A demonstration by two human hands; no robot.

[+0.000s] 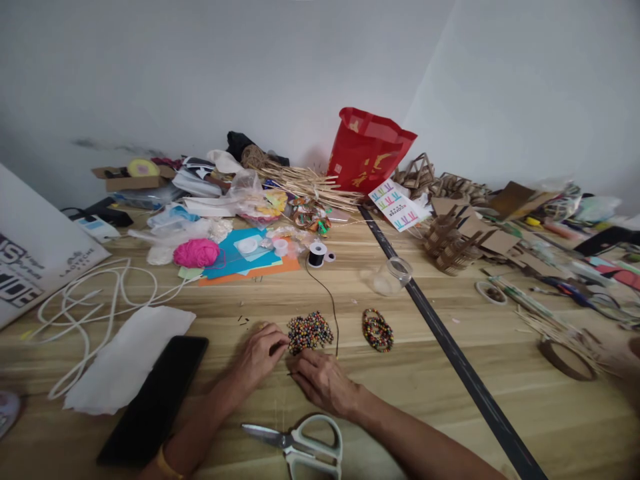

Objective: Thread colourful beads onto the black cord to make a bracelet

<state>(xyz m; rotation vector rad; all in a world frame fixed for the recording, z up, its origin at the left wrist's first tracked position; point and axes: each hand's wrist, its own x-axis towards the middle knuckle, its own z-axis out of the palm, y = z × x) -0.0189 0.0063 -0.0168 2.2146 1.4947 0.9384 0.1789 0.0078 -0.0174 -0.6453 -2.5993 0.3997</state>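
A pile of small multicoloured beads (311, 331) lies on the wooden table in front of me. My left hand (261, 350) is at the pile's left edge, thumb and fingertips pinched together; whatever is between them is too small to make out. Just below the beads, my right hand (325, 381) is closed on a thin black cord (334, 307), and a short dark end pokes out by its fingertips. The cord runs back to a white spool of black cord (317, 255). Scissors (300, 443) with pale handles lie nearer me. Beaded bracelets (377, 330) rest right of the pile.
Left are a black phone (155, 400), white paper (133, 357) and a coiled white cable (117, 293). Farther back sit pink yarn (197, 253), blue sheets (227, 257), a clear plastic cup (393, 275) and a red bag (367, 150). A dark strip (450, 343) crosses the table.
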